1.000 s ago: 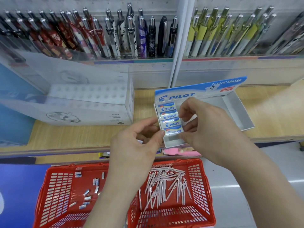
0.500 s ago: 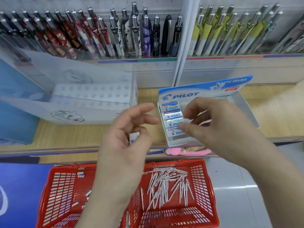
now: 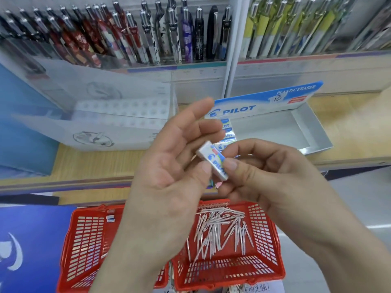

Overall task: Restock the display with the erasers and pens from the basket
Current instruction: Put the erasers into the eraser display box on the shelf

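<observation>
Small white blue-sleeved plastic eraser (image 3: 213,163) pinched between left hand (image 3: 169,166) and right hand (image 3: 260,172) thumbs, above the wooden shelf's (image 3: 88,166) front edge; a loose handover drops it toward the red plastic basket (image 3: 264,269).

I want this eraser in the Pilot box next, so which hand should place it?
Probably the right hand: it pinches the eraser and sits nearer the Pilot box, while the left hand only steadies it.

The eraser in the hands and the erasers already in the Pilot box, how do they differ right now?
The held eraser is pinched between the left hand and right hand, above the shelf; the boxed erasers lie in the Pilot box. The held eraser sits tilted and alone; the boxed erasers are stacked in a column. Both carry blue-and-white Pilot sleeves.
</observation>
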`<state>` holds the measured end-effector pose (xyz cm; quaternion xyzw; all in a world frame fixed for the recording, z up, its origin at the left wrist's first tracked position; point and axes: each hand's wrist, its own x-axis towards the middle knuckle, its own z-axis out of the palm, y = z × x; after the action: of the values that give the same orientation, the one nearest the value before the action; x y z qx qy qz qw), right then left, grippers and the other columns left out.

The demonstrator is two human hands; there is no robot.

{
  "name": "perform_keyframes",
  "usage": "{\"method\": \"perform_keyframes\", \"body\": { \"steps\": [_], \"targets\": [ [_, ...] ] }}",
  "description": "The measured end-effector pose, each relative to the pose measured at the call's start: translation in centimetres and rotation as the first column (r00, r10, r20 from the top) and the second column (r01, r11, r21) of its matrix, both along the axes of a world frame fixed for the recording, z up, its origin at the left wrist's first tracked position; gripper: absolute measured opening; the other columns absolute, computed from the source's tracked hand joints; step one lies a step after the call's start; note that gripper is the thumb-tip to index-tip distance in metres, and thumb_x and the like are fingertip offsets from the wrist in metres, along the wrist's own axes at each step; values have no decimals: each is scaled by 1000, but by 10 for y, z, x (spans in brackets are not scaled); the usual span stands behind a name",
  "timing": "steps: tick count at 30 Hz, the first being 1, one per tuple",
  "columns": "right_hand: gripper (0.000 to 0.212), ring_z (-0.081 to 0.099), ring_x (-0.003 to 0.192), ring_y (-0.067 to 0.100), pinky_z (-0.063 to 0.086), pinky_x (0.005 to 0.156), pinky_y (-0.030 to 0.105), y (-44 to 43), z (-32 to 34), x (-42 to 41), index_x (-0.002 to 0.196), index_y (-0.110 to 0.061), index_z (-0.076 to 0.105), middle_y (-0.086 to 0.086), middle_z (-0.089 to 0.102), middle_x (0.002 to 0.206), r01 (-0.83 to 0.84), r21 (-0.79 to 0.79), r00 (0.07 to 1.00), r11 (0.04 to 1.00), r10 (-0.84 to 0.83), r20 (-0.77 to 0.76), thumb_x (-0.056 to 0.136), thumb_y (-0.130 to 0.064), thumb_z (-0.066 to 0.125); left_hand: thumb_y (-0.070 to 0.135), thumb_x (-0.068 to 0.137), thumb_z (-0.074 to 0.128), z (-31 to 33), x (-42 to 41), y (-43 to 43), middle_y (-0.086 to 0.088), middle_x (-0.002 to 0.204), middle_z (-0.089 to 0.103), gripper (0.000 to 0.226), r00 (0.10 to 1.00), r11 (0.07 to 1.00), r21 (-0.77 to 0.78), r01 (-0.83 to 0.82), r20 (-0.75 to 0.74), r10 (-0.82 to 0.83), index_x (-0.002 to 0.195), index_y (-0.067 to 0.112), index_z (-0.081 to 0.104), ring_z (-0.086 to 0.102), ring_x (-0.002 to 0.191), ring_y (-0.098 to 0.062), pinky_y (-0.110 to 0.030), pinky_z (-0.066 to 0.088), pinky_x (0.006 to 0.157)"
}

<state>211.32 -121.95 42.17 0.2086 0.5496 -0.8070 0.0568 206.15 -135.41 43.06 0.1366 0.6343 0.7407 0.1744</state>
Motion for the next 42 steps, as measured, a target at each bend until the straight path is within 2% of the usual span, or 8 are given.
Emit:
{"method": "perform_keyframes", "body": {
  "steps": [6, 9, 12, 19, 22, 28, 34, 42],
  "targets": [
    [20, 67, 60, 21, 54, 58, 25, 10, 2, 7, 84, -11, 76, 12, 71, 72, 6, 96, 1000, 995, -7, 6, 65, -19, 76, 14, 62, 71, -2, 3, -7, 2, 80, 74, 24, 999, 986, -160, -49, 16, 52, 83, 24, 76, 69, 69, -5, -10, 50, 62],
    [29, 65, 76, 41, 53, 74, 50, 14, 8, 10, 88, -25, 76, 14, 74, 78, -70, 313, 997, 947, 71, 9, 59, -28, 79, 23, 54, 73, -6, 7, -2, 0, 72, 73, 25, 990, 971, -199, -134, 13, 140, 79, 25, 75, 69, 65, -8, -13, 51, 60],
    [25, 64, 71, 38, 50, 64, 46, 21, 8, 9, 83, -30, 76, 11, 71, 69, -22, 509, 997, 860, 53, -48, 59, -35, 74, 26, 56, 74, -9, 9, 4, 2, 72, 73, 20, 986, 965, -208, -158, 25, 167, 75, 22, 75, 69, 66, -8, -12, 51, 61],
    [12, 59, 76, 5, 45, 70, 12, 44, -17, -3, 84, -29, 75, -17, 66, 75, -85, 935, 986, 345, 162, 30, 74, -23, 78, 14, 82, 70, -41, -7, 9, 14, 82, 70, 19, 985, 835, -526, -163, -135, 107, 82, 33, 70, 64, 73, 6, -3, 43, 65],
    [15, 55, 81, 4, 39, 70, 8, 40, -24, -9, 86, -23, 76, -14, 66, 83, -115, 966, 968, 233, 245, 56, 73, -28, 68, 16, 81, 71, -50, -9, 18, 13, 89, 65, 17, 983, 802, -583, -132, -182, 30, 85, 33, 71, 64, 74, 4, -7, 47, 70],
    [7, 64, 71, 12, 53, 70, 36, 32, -23, -16, 74, -22, 75, -8, 65, 85, -157, 955, 968, 253, 229, 98, 77, -20, 70, 15, 77, 75, -57, -14, 20, 11, 87, 65, 18, 979, 813, -557, -168, -188, 73, 82, 32, 73, 66, 71, 0, -24, 54, 74],
    [10, 63, 62, 4, 50, 60, 22, 33, -17, -27, 67, -23, 68, -8, 68, 65, -243, 869, 970, 431, 126, 208, 70, -14, 70, 16, 77, 75, -56, -15, 19, 11, 86, 67, 19, 987, 819, -557, -139, -150, 65, 79, 34, 71, 65, 71, 3, -15, 51, 70],
    [25, 58, 57, 10, 46, 52, 25, 40, -5, -48, 78, -23, 56, -7, 63, 70, -461, 782, 887, 419, 195, 419, 69, -18, 80, 22, 71, 78, -47, -20, 25, 8, 81, 58, 22, 994, 730, -682, -46, -105, -35, 84, 36, 68, 57, 62, -1, -17, 44, 60]
  ]
}}
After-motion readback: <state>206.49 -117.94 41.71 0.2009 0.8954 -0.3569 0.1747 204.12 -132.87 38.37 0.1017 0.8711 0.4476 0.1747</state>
